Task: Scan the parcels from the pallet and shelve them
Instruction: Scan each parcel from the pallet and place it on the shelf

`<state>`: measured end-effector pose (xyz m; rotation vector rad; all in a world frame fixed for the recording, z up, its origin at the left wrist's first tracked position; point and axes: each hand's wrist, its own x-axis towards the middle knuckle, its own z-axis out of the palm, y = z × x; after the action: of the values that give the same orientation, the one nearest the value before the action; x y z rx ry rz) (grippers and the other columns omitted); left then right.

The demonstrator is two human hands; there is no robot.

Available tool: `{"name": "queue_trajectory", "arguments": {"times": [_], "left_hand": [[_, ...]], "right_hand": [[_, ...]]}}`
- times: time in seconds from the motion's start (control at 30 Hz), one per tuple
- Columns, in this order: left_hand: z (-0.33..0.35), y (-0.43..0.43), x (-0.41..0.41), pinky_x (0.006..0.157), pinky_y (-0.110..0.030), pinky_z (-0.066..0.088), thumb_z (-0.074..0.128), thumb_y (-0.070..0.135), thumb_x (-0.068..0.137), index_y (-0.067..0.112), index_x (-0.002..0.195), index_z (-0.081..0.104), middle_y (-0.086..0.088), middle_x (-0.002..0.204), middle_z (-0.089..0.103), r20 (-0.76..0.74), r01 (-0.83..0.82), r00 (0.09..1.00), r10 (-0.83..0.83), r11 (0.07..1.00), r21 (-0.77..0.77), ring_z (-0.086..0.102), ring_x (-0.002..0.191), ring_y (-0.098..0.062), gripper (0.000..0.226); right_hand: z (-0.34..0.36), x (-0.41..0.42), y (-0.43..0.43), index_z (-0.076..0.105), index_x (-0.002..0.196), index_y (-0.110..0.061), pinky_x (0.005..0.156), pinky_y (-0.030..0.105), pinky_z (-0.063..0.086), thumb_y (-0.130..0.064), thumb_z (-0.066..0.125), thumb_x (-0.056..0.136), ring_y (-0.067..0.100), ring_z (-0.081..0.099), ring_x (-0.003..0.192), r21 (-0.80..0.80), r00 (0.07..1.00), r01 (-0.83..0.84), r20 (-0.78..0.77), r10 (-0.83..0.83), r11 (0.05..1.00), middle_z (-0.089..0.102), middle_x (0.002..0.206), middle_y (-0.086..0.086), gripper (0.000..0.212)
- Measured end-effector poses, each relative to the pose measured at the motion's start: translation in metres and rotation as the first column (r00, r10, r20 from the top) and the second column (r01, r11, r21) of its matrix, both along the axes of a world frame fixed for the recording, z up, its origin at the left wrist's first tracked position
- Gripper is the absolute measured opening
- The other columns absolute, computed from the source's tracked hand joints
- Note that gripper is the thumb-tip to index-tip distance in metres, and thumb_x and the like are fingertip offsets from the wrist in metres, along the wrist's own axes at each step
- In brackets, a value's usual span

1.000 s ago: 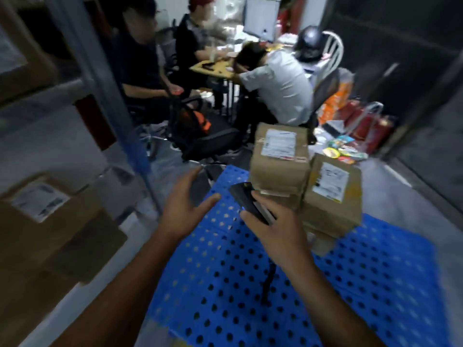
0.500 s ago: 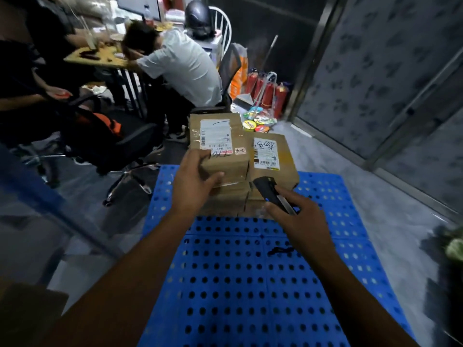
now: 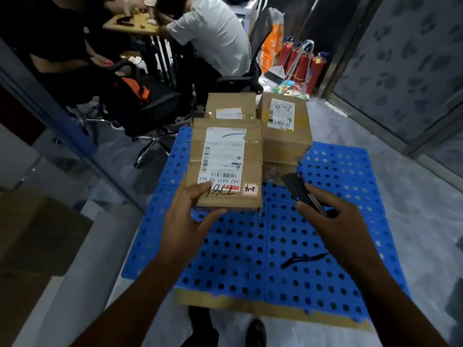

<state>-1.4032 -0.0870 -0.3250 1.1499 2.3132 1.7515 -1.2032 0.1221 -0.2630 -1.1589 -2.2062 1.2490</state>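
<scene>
**Parcel lifted, scan comes next**

The left hand (image 3: 190,216) grips the parcel (image 3: 225,166) by its near edge, label up (other parcels beyond it). The right hand (image 3: 333,221) curls round the scanner (image 3: 299,190), just right of the parcel. The next move likely needs aiming at the barcode.

Brown cardboard parcels (image 3: 226,161) with white, black-barcoded labels (image 3: 223,155) on a bright blue pallet (image 3: 250,246) dotted with dark holes; a black scanner (image 3: 302,194); grey floor (image 3: 413,196); what appear to be red fire extinguishers (image 3: 302,68).
</scene>
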Motion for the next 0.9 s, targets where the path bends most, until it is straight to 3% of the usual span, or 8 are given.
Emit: {"name": "queue_trajectory", "arguments": {"times": [0.1, 0.2, 0.37, 0.47, 0.57, 0.7, 0.77, 0.9], "left_hand": [[-0.028, -0.013, 0.044, 0.092, -0.024, 0.055, 0.079, 0.048, 0.082, 0.056, 0.129, 0.048, 0.007, 0.135, 0.056, 0.064, 0.009, 0.998, -0.004, 0.997, -0.072, 0.059, 0.123, -0.006, 0.057], [-0.062, -0.014, 0.082, 0.093, -0.009, 0.047, 0.082, 0.042, 0.081, 0.046, 0.127, 0.050, 0.014, 0.134, 0.052, 0.082, 0.034, 0.996, -0.022, 0.987, -0.155, 0.050, 0.121, 0.015, 0.056], [-0.120, -0.005, 0.128, 0.090, -0.009, 0.046, 0.086, 0.028, 0.081, 0.039, 0.126, 0.047, -0.001, 0.138, 0.053, 0.153, 0.059, 0.988, -0.014, 0.954, -0.292, 0.053, 0.118, -0.002, 0.061], [-0.143, -0.004, 0.146, 0.089, -0.012, 0.049, 0.088, 0.022, 0.078, 0.038, 0.124, 0.044, 0.002, 0.136, 0.050, 0.157, 0.076, 0.987, -0.023, 0.938, -0.339, 0.049, 0.117, -0.001, 0.065], [-0.155, -0.004, 0.157, 0.094, -0.008, 0.045, 0.087, 0.018, 0.079, 0.040, 0.126, 0.042, -0.007, 0.146, 0.047, 0.223, 0.069, 0.975, 0.011, 0.936, -0.345, 0.052, 0.126, -0.013, 0.069], [-0.156, -0.005, 0.160, 0.095, -0.014, 0.046, 0.085, 0.021, 0.081, 0.036, 0.128, 0.043, 0.006, 0.140, 0.047, 0.222, 0.047, 0.974, 0.036, 0.933, -0.358, 0.047, 0.123, 0.003, 0.065], [-0.156, -0.006, 0.159, 0.089, -0.003, 0.041, 0.085, 0.021, 0.081, 0.028, 0.128, 0.045, 0.015, 0.130, 0.045, 0.186, 0.055, 0.982, 0.017, 0.927, -0.372, 0.044, 0.117, 0.014, 0.062], [-0.158, -0.008, 0.160, 0.089, 0.004, 0.038, 0.084, 0.017, 0.082, 0.032, 0.129, 0.043, 0.013, 0.133, 0.042, 0.216, 0.066, 0.976, 0.021, 0.919, -0.389, 0.041, 0.119, 0.012, 0.065]], "right_hand": [[-0.010, 0.034, 0.003, 0.065, 0.129, -0.038, 0.055, 0.015, 0.049, -0.040, 0.078, 0.081, 0.003, 0.066, 0.068, -0.020, 1.000, -0.024, 0.015, 0.024, 1.000, 0.068, 0.120, -0.009, 0.050], [-0.023, 0.062, 0.003, 0.066, 0.129, -0.036, 0.052, 0.019, 0.049, -0.036, 0.079, 0.082, 0.007, 0.065, 0.061, -0.044, 0.996, -0.059, 0.059, 0.061, 0.997, 0.069, 0.119, -0.004, 0.050], [-0.041, 0.091, 0.002, 0.065, 0.130, -0.035, 0.055, 0.011, 0.046, -0.039, 0.080, 0.080, 0.000, 0.063, 0.071, 0.020, 0.952, -0.216, 0.225, 0.206, 0.976, 0.061, 0.105, -0.008, 0.052], [-0.049, 0.101, 0.001, 0.062, 0.134, -0.036, 0.064, 0.013, 0.046, -0.046, 0.078, 0.080, 0.008, 0.059, 0.078, 0.073, 0.881, -0.349, 0.367, 0.300, 0.934, 0.056, 0.104, -0.002, 0.057], [-0.051, 0.102, 0.006, 0.058, 0.137, -0.041, 0.076, 0.035, 0.045, -0.055, 0.073, 0.082, 0.025, 0.053, 0.100, 0.103, 0.763, -0.477, 0.541, 0.354, 0.873, 0.053, 0.107, 0.001, 0.058], [-0.045, 0.099, 0.016, 0.054, 0.138, -0.045, 0.072, 0.033, 0.038, -0.062, 0.067, 0.083, 0.019, 0.044, 0.101, 0.090, 0.562, -0.642, 0.731, 0.387, 0.761, 0.041, 0.100, -0.005, 0.060], [-0.040, 0.101, 0.018, 0.053, 0.138, -0.046, 0.071, 0.032, 0.037, -0.065, 0.065, 0.083, 0.014, 0.039, 0.096, 0.098, 0.535, -0.668, 0.752, 0.385, 0.738, 0.040, 0.099, -0.007, 0.060], [-0.030, 0.100, 0.023, 0.050, 0.140, -0.048, 0.075, 0.032, 0.042, -0.064, 0.065, 0.084, 0.016, 0.046, 0.106, 0.064, 0.494, -0.703, 0.760, 0.422, 0.708, 0.049, 0.115, -0.004, 0.060]]}}
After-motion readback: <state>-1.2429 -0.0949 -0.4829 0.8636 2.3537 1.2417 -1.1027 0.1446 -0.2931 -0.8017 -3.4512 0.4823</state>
